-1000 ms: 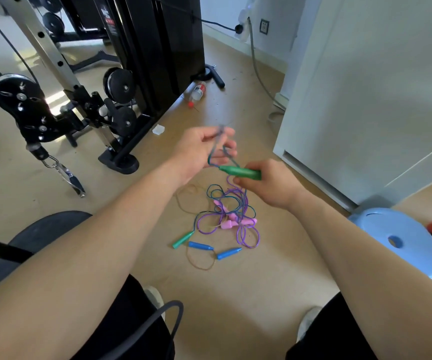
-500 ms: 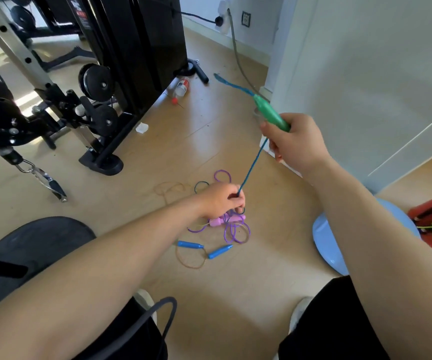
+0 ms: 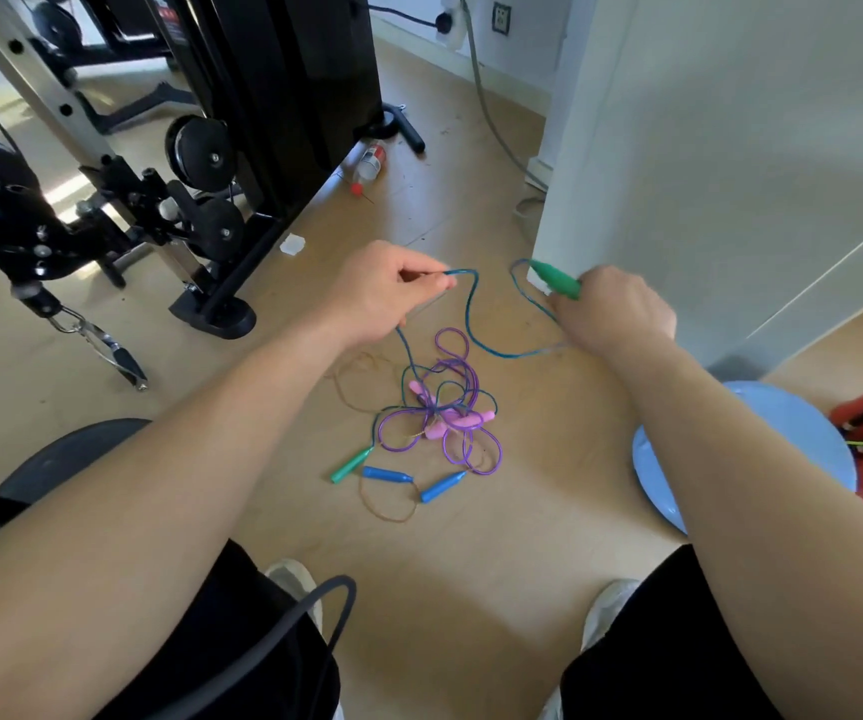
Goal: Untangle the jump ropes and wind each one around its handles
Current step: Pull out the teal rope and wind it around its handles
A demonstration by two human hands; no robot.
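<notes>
Gripping a green handle [image 3: 556, 281], your right hand [image 3: 614, 314] is clenched around it. Your left hand [image 3: 385, 291] pinches the blue-green cord [image 3: 471, 314] above the floor tangle [image 3: 440, 418].

Bare floor [image 3: 471, 589] open between shoes and rope tangle [image 3: 434, 423]. Left: gym machine base [image 3: 216, 311] blocks. Right: white wall corner [image 3: 559, 210] just beside right hand [image 3: 614, 317], possibly touching; blue stool [image 3: 782, 449] nearer, low.
</notes>
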